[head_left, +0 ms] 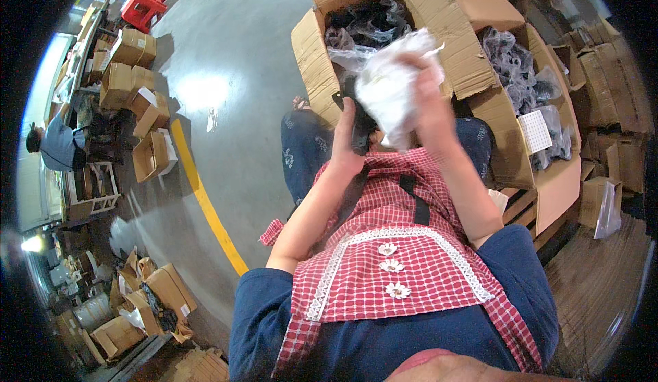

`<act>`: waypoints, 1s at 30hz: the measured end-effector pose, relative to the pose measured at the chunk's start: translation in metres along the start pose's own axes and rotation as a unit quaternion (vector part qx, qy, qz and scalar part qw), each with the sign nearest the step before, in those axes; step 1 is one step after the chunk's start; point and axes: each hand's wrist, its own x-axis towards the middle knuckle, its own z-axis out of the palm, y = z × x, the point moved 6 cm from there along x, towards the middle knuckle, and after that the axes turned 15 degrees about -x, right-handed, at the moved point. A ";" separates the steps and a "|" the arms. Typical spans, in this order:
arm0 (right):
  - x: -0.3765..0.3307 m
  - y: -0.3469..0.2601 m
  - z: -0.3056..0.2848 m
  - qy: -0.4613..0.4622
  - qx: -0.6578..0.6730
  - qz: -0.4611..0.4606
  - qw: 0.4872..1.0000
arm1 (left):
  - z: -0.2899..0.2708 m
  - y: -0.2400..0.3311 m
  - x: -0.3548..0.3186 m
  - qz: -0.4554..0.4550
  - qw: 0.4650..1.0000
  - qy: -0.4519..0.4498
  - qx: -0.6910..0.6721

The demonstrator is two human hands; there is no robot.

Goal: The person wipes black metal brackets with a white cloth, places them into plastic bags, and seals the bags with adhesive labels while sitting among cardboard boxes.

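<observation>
My left hand (348,140) is closed round a dark, flat black part (363,123), whose kind I cannot make out. A crumpled white cloth (391,87) is gripped in my right hand (433,111), which is blurred by motion. The cloth lies against or just beside the black part and hides some of it. Both hands are over my lap, in front of an open cardboard box (312,56). Inside that box are black pieces in clear plastic bags (367,26).
At the right, a second open box (555,197) holds bagged dark parts (510,67) and a white perforated card (534,132). Stacked cartons (617,87) stand beyond it. Across the yellow floor line (205,204) are more cartons (133,46), a red crate (143,9) and a seated person (58,145).
</observation>
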 end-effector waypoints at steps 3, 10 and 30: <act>-0.022 0.025 0.050 -0.029 -0.503 -0.217 0.836 | 0.048 0.004 -0.012 0.054 0.991 0.115 -0.051; -0.043 0.033 0.065 -0.123 -0.563 -0.151 0.803 | 0.034 0.023 -0.020 0.155 0.980 0.091 0.085; -0.053 0.034 0.046 -0.109 -0.617 -0.234 0.744 | 0.031 0.022 -0.018 0.064 0.975 0.197 0.085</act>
